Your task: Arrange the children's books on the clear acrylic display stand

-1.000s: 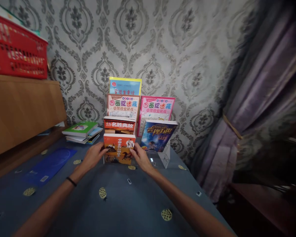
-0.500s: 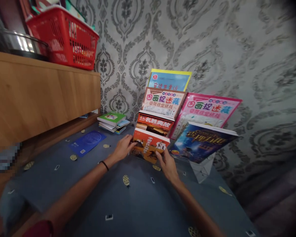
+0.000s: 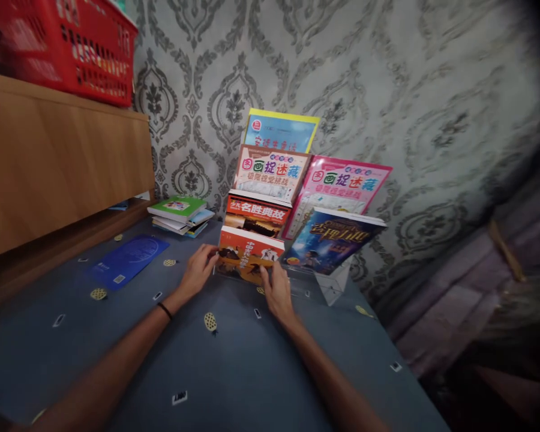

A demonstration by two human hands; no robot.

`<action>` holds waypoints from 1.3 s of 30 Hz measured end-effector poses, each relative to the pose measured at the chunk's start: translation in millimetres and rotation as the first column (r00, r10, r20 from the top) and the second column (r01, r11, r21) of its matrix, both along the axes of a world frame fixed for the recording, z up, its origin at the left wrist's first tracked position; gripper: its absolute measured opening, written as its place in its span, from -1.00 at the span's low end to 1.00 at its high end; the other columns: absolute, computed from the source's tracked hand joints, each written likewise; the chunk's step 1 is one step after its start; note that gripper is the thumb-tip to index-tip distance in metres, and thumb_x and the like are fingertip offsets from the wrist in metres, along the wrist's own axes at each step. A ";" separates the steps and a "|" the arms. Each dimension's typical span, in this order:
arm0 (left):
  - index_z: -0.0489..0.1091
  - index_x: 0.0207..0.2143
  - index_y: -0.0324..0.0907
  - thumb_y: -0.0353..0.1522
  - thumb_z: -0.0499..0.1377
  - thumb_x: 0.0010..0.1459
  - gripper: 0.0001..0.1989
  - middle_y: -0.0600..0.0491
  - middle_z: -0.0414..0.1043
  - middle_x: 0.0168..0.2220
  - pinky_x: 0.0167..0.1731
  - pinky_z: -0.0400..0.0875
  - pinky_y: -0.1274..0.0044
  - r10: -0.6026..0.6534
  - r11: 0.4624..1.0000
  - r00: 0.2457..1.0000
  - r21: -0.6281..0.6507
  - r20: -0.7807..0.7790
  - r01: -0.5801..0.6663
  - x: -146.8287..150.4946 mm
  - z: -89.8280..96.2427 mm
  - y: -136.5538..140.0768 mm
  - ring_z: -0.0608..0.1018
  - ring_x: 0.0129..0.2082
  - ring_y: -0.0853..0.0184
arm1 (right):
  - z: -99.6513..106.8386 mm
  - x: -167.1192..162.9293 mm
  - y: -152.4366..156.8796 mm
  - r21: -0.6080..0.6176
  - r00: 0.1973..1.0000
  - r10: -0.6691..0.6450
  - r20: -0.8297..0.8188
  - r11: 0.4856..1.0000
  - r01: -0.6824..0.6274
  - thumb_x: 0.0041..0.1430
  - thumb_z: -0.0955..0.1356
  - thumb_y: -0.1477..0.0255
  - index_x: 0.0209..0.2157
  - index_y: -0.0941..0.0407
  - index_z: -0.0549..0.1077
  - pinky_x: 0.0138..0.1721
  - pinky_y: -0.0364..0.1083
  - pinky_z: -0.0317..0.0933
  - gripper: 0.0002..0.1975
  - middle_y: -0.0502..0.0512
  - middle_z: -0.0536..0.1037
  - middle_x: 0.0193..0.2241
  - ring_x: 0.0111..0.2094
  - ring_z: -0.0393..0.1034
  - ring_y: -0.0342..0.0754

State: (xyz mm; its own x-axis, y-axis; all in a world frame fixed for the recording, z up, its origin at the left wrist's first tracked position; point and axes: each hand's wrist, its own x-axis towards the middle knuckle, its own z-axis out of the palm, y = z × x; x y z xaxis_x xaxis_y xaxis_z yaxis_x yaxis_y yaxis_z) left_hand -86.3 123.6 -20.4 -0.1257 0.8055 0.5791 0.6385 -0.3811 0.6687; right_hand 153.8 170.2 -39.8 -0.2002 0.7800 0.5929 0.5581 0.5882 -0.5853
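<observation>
An orange book with Chinese characters stands tilted back in the lowest row of a stepped, clear display stand. My left hand is closed at its left edge. My right hand grips the right side, thumb on the cover and the other fingers partly hidden. Behind it rise a book with a sunset cover, a brown-bordered picture book and a blue book with a yellow border. To the right stand a pink picture book and a dark blue book.
A small pile of books lies left of the stand, near a flat blue booklet. A wooden cabinet on the left carries a red basket. Patterned wallpaper backs the blue-covered table; dark fabric hangs at right.
My view has turned to the right, so the stand, books and hands appear further left. Both hands stay at the sides of the orange book, which keeps its place in the lowest row.
</observation>
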 end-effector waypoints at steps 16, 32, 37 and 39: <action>0.45 -0.05 -0.16 -0.06 0.03 0.27 -0.57 -0.03 0.46 -0.22 -0.26 0.46 0.37 -0.012 1.000 1.000 0.006 0.028 0.012 -3.2 -5.2 0.5 0.54 -0.22 0.17 | 2.8 6.9 -2.5 0.035 0.987 0.049 -0.152 0.998 -0.044 0.40 0.19 0.23 0.20 0.08 0.33 0.16 0.13 0.27 -0.57 0.26 0.52 0.09 0.13 0.40 0.13; 0.43 -0.07 -0.15 0.09 0.07 0.16 -0.44 -0.09 0.54 -0.14 -0.28 0.46 0.36 0.019 0.999 0.996 -0.048 0.092 -0.015 2.8 5.2 -3.2 0.57 -0.15 0.09 | 112.3 154.3 32.9 0.118 0.832 -0.274 -0.483 0.921 0.372 0.15 0.36 0.08 0.06 0.12 0.34 -0.27 0.05 0.38 -0.46 0.25 0.48 -0.06 -0.30 0.41 0.01; 0.42 -0.05 -0.16 0.12 0.07 0.15 -0.41 -0.09 0.54 -0.13 -0.25 0.47 0.34 0.031 0.998 0.995 -0.065 0.092 -0.025 3.7 5.7 -6.1 0.58 -0.14 0.09 | 124.8 163.3 47.5 0.072 0.903 -0.129 -0.409 0.982 0.173 0.12 0.37 0.03 0.07 0.10 0.38 -0.34 0.07 0.40 -0.41 0.23 0.55 -0.11 -0.41 0.44 0.02; 0.42 -0.05 -0.16 0.12 0.07 0.16 -0.41 -0.08 0.54 -0.14 -0.22 0.48 0.33 0.020 0.997 0.996 -0.070 0.092 -0.014 2.7 2.8 -6.6 0.58 -0.15 0.10 | 124.9 162.3 50.3 0.068 0.909 -0.099 -0.405 0.988 0.138 0.12 0.37 0.02 0.02 0.09 0.40 -0.36 0.07 0.41 -0.45 0.21 0.56 -0.13 -0.42 0.45 0.01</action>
